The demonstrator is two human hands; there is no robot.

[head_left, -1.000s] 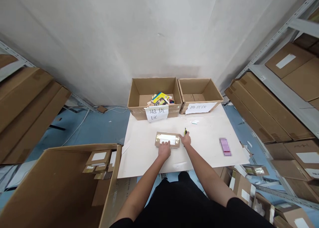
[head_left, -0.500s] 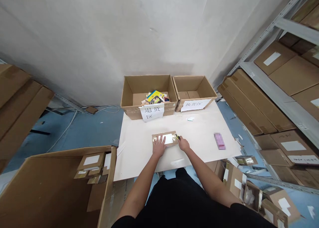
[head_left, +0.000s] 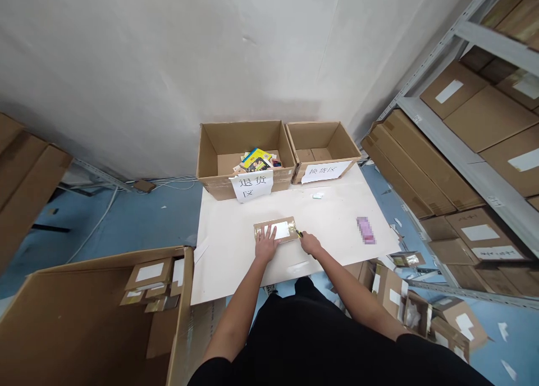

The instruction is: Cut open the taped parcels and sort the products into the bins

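A small flat cardboard box (head_left: 290, 234) with a white label and shiny tape lies on the white table (head_left: 236, 273). My left hand (head_left: 265, 245) rests on its left part with the fingers spread, pressing it against the table. My right hand (head_left: 310, 244) is closed around a yellow and black utility knife (head_left: 299, 234). The knife's tip is at the right end of the box, by the tape. Whether the blade has gone into the tape is too small to tell.
Two open cartons with paper signs stand at the back: the left carton (head_left: 214, 189) holds colourful packets. A pixelated pink item (head_left: 366, 230) lies right. A large carton (head_left: 189, 296) with small boxes stands left; shelves (head_left: 438, 133) with boxes line the right.
The whole view has shifted slightly. My right hand has drawn the knife a little toward me at the box's right end, and the knife now points differently. My left hand stays on the box.
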